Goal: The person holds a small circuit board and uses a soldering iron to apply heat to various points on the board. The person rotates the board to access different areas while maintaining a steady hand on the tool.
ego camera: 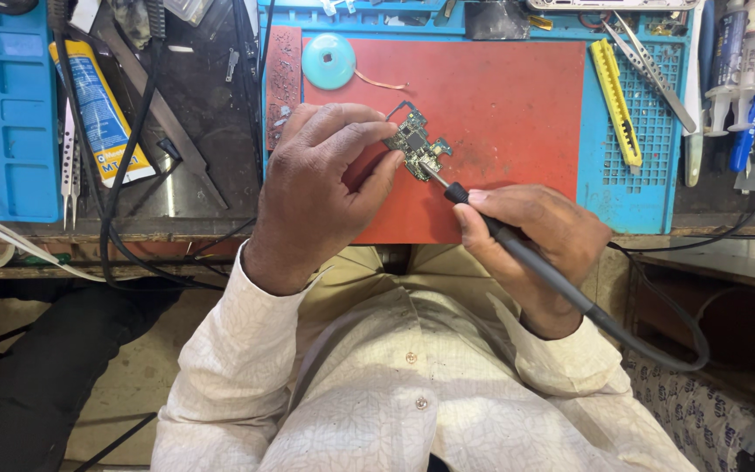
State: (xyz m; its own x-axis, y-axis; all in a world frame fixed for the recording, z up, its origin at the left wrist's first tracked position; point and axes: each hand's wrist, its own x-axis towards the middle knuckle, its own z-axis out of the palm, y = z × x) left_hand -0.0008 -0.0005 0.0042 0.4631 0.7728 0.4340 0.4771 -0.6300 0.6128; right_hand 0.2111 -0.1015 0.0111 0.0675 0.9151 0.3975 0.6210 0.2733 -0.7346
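A small green circuit board (414,144) lies on a red work mat (500,114). My left hand (321,188) pins the board down with thumb and fingertips at its left edge. My right hand (535,245) grips a black soldering iron (517,249) like a pen. Its metal tip touches the lower right part of the board. The iron's black cable loops off to the right behind my wrist.
A round teal disc (329,61) and a bit of copper wire sit at the mat's top left. A yellow cutter (615,100), tweezers (648,57) and syringes (731,61) lie on the blue mat to the right. A tube (102,114) and black cables lie to the left.
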